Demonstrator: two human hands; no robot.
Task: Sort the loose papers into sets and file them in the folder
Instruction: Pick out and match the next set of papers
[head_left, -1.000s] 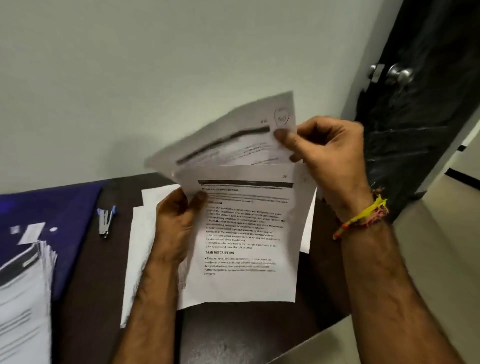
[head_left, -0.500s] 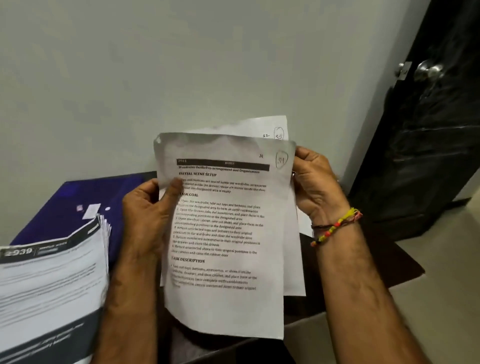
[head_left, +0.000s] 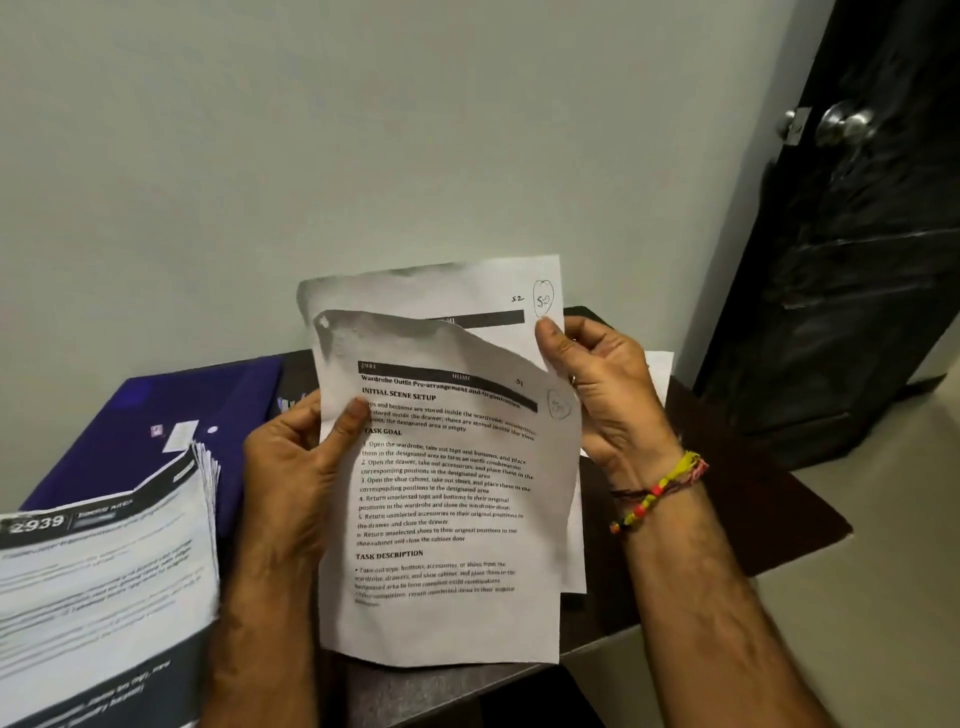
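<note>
**Back sheet slides up behind the front page**

Since half a second ago we have raised the back sheet (head_left: 457, 291) higher. Our right hand (head_left: 602, 395) pinches its top corner, thumb in front. Our left hand (head_left: 291, 467) grips the front page (head_left: 441, 519) at its left edge. Both sheets stand upright, long axis vertical, above the worktop (head_left: 727, 530). The blue folder (head_left: 130, 441) lies left, nearer our left hand.

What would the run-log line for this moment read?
step: sorting | left hand: holds front sheet | right hand: pinches back sheet | blue folder: on table, not yet filled
</note>
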